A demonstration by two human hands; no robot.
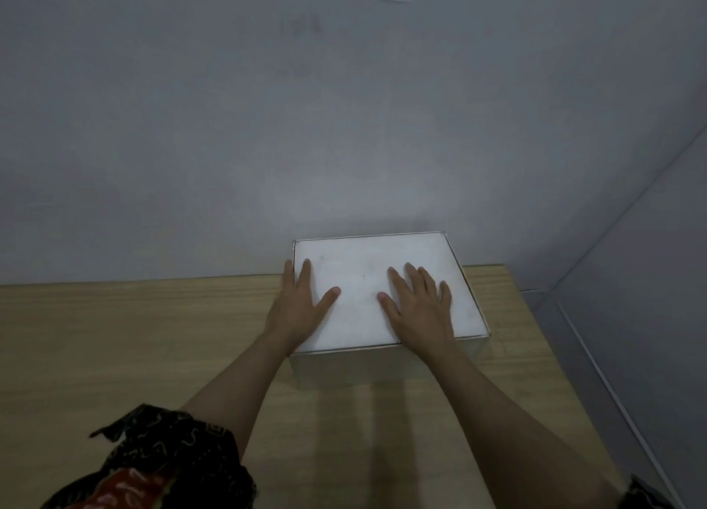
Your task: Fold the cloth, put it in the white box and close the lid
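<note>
Pressing your flat, spread left hand [302, 307] and right hand [419, 305] on the white rectangular cardboard box's lid [367, 275], you risked bunched, unseen cloth inside keeping it ajar.

White box [382, 363] lid [367, 279] shut | my left hand [302, 302] and right hand [421, 305] flat on it | wooden table [134, 336].

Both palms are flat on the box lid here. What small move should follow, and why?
Probably lift both hands straight up and away. The lid looks level and seated on the white box, with the left hand and right hand spread flat on it. No cloth shows on the table, so it is presumably inside.
</note>
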